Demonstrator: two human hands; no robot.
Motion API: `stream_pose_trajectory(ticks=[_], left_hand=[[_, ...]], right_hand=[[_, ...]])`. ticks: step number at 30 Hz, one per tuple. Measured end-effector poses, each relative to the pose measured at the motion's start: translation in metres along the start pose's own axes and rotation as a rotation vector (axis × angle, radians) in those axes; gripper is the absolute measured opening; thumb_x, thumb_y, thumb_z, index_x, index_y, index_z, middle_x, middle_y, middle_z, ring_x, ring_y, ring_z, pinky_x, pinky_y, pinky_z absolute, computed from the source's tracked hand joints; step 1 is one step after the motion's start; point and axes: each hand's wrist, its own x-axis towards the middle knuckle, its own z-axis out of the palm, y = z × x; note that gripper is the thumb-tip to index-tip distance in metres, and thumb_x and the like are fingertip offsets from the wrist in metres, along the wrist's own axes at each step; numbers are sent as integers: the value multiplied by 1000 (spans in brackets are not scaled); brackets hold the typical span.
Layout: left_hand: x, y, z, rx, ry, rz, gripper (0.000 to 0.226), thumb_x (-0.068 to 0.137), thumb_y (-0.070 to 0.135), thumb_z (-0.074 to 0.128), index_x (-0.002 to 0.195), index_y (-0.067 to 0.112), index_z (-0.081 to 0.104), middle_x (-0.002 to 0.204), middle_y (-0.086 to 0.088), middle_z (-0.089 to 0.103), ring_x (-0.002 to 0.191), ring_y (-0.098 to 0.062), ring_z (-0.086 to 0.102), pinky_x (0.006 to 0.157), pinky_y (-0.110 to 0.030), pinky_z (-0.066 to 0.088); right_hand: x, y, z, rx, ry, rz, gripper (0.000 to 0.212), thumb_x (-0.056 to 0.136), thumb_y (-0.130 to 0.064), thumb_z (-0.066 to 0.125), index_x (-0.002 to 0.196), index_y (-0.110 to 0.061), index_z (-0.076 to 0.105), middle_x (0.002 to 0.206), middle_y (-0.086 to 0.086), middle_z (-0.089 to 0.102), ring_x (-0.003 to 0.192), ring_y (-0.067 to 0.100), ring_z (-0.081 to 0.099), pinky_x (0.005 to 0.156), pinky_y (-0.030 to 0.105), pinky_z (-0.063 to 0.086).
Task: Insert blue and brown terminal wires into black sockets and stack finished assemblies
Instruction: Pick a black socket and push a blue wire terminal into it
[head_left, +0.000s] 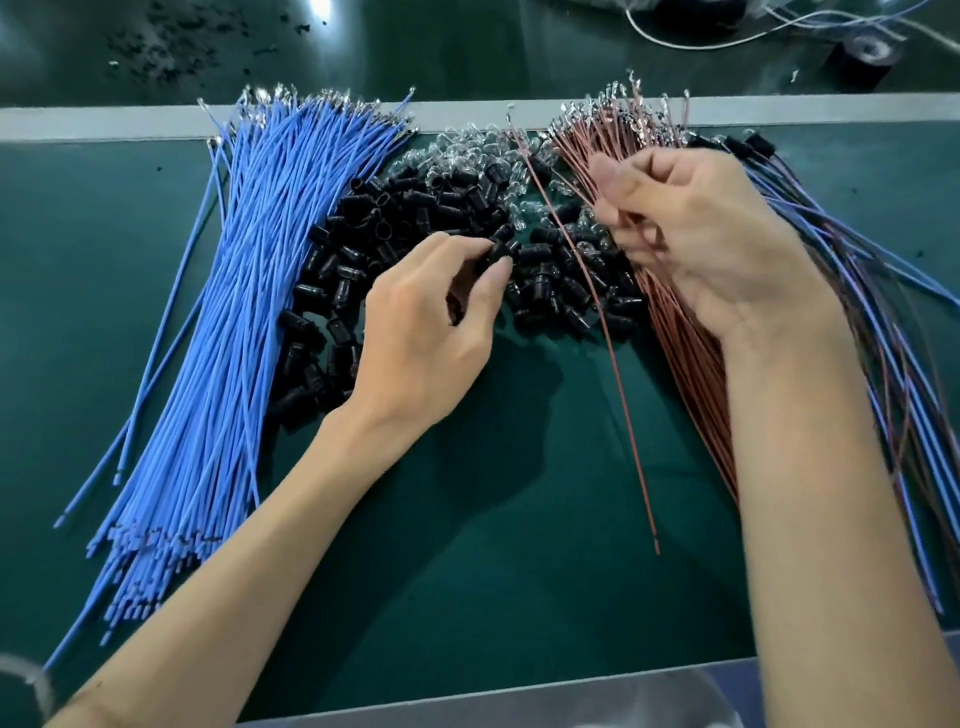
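From the head camera I see a green desk (493, 545). My left hand (431, 332) is near the middle. Its grip pinches one black socket (500, 254) between thumb and fingertips, right on top of the pile of black sockets (395, 218).

My right hand (701, 244) is at 2 o'clock. Its fingers are curled, and its grip is closed on a thin strand of the brown wires (680, 358). It is blurry, so I cannot tell how many strands it holds.

The blue wires (249, 291) lie in a big bunch at 9 o'clock. One loose brown wire (618, 374) lies between my hands, running from 12 o'clock to 6 o'clock. The finished assemblies (857, 291) are stacked at 3 o'clock. Clear little bulbs (467, 150) sit at 12 o'clock, just behind the sockets. A black roll (860, 62) stands at 1 o'clock.
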Motion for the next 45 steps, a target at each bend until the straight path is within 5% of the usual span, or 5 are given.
stream_pose_trajectory(ticks=[5,12,21,33,45], left_hand=[[4,11,-14,-711,-315,-178,16,94,11,51,108,6,56,107,-6,61,97,-13,65,84,-27,54],[3,6,-17,-725,-578,-234,19,96,19,48,98,6,62,97,5,70,89,-14,68,80,-29,54],[8,5,-22,-1052,-488,-290,33,98,20,30,83,19,60,69,4,58,56,-7,42,54,-21,27],[20,-10,-52,-761,-579,-219,18,93,32,50,93,27,67,105,0,67,91,-17,62,75,-31,46],[17,-7,-48,-503,-461,-244,26,79,19,61,101,5,62,86,-7,65,76,0,61,69,-9,44]], right_hand=[[17,-4,46,230,257,-243,16,91,-9,65,92,-10,49,75,2,57,56,5,53,51,17,43],[35,-5,52,363,391,-416,15,90,0,62,93,-5,49,82,7,58,61,9,58,58,22,47],[11,17,51,139,-314,17,37,97,-25,54,105,10,60,56,-7,59,49,5,52,58,17,47],[9,26,48,333,-105,-245,26,76,-6,75,97,-16,65,80,-7,61,69,3,56,62,18,46],[3,17,41,287,178,-581,18,83,4,68,90,-12,65,77,-9,70,72,8,66,68,20,53]])
